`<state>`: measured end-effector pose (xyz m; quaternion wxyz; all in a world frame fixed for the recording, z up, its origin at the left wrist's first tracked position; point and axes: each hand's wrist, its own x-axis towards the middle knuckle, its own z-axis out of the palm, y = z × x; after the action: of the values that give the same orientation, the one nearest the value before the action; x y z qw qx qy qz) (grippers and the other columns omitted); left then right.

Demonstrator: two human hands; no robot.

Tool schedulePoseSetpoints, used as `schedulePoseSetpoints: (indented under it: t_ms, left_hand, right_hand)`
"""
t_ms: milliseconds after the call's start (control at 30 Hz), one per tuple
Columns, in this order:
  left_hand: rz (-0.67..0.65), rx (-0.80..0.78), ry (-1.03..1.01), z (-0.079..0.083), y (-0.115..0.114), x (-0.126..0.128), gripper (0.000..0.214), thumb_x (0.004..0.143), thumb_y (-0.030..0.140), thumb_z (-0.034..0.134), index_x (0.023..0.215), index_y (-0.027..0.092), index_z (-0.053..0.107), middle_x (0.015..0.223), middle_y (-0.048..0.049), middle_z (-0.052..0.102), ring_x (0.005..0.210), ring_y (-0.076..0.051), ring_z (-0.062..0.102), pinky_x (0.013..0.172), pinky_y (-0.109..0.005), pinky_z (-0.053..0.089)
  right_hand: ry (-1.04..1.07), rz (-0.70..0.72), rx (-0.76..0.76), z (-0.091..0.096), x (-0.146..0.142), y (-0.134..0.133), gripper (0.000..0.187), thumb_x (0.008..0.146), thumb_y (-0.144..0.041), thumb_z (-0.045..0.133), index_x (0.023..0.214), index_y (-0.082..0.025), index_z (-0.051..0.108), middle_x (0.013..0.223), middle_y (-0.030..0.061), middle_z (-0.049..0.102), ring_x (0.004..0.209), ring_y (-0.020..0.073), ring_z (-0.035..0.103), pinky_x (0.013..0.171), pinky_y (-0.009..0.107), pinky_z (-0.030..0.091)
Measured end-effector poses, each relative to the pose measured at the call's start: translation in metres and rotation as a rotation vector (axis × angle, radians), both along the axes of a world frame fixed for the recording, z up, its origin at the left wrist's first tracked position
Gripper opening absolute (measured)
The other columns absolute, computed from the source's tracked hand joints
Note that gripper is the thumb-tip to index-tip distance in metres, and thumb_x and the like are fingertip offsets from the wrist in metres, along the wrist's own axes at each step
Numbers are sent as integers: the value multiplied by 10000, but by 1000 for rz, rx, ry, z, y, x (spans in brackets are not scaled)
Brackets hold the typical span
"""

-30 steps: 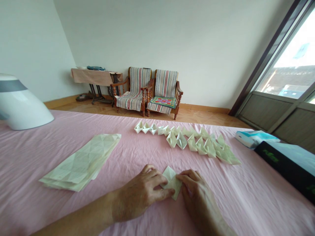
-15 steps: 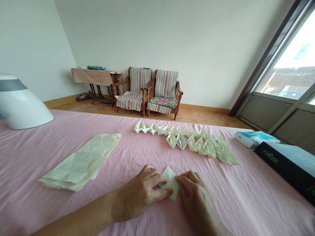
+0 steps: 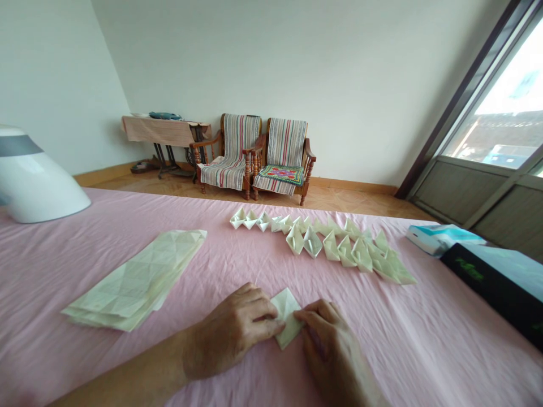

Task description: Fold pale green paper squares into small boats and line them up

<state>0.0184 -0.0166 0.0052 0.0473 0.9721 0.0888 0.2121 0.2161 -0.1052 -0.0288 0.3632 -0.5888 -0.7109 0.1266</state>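
A small folded paper diamond (image 3: 287,308), pale green, lies on the pink cloth between my hands. My left hand (image 3: 237,322) has thumb and fingers closed on its left corner. From the other side, the fingertips of my right hand (image 3: 328,339) pinch the right corner. Beyond them, several folded paper boats (image 3: 345,250) stand in two slanting rows, some overlapping. To the left rests a stack of creased paper sheets (image 3: 139,277), with fold lines across the top one.
A white rounded appliance (image 3: 40,181) stands at the far left of the pink cloth (image 3: 237,260). On the right are a black box (image 3: 487,282) and a white and blue packet (image 3: 441,237). Two wooden armchairs (image 3: 280,158) and a covered sewing-machine table (image 3: 165,133) stand by the wall.
Both hands and the paper diamond have shifted slightly left. My left thumb has drawn back toward the diamond's left edge, so more of its face shows.
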Motion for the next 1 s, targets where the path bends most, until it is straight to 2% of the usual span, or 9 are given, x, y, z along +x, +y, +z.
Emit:
schedulePoseSetpoints:
  t_ms: [267,700,1000]
  left_hand:
    - [-57,-68,4,1,-1,1,161,981,151,510,1030,165,663,962,-48,689,867,-176,564,782,-315,436]
    - [-53,-79,-61,-4,-5,5,176,982,119,481,970,161,652,922,-42,696,826,-174,580,792,-338,392]
    - [-67,-107,-37,-3,-7,8,181,964,103,497,865,156,639,873,-31,680,807,-156,578,793,-310,397]
  right_hand:
    - [-8,-44,-35,3,3,0,326,748,43,423,832,-200,623,881,50,590,823,186,560,716,290,444]
    - [-28,-35,-47,5,1,-1,307,756,56,448,797,-194,621,862,42,580,808,179,554,703,287,439]
    - [-27,-29,-35,3,3,1,305,754,48,432,782,-194,615,848,46,579,794,179,554,692,288,439]
